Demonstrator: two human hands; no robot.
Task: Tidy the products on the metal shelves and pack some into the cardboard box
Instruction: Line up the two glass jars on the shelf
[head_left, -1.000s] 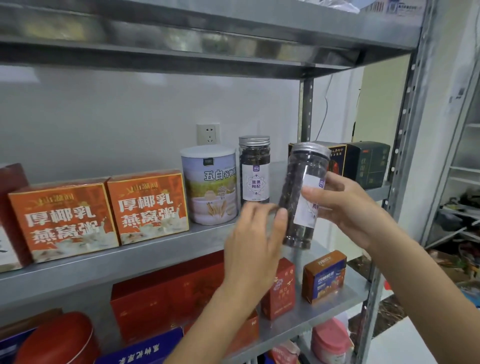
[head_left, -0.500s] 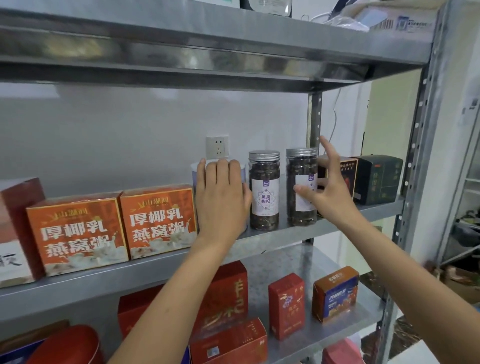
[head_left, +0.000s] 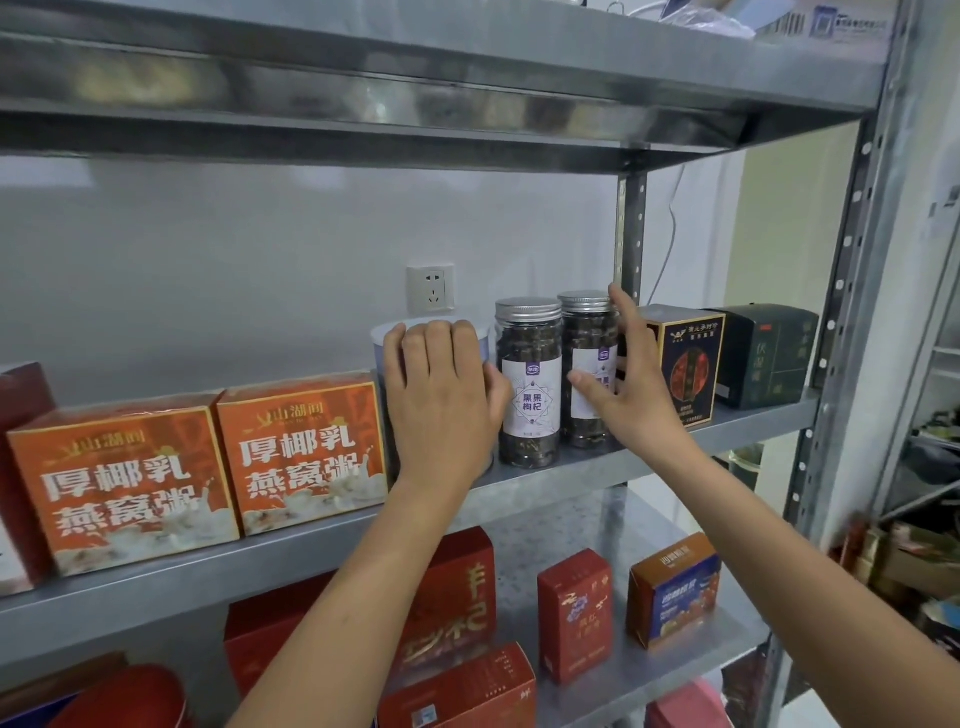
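Note:
On the middle metal shelf (head_left: 675, 441) stand two clear jars of dark dried fruit with silver lids. The left jar (head_left: 529, 384) stands free. The right jar (head_left: 584, 338) rests on the shelf beside it, with my right hand (head_left: 631, 400) cupped around it: thumb on the label, fingers up along its right side. My left hand (head_left: 441, 410) lies against the front of a white canister (head_left: 378, 348), fingers curled over its top rim. No cardboard packing box is in view.
Two orange cartons (head_left: 306, 452) sit left of the canister. A dark printed box (head_left: 685, 364) and a green-black box (head_left: 763, 358) stand right of the jars. Red and orange boxes (head_left: 571, 613) fill the lower shelf. The upright post (head_left: 841, 322) bounds the right side.
A second ago my right hand held the jar in the air before the shelf; now it stands beside the other jar. My left hand rose to the white canister.

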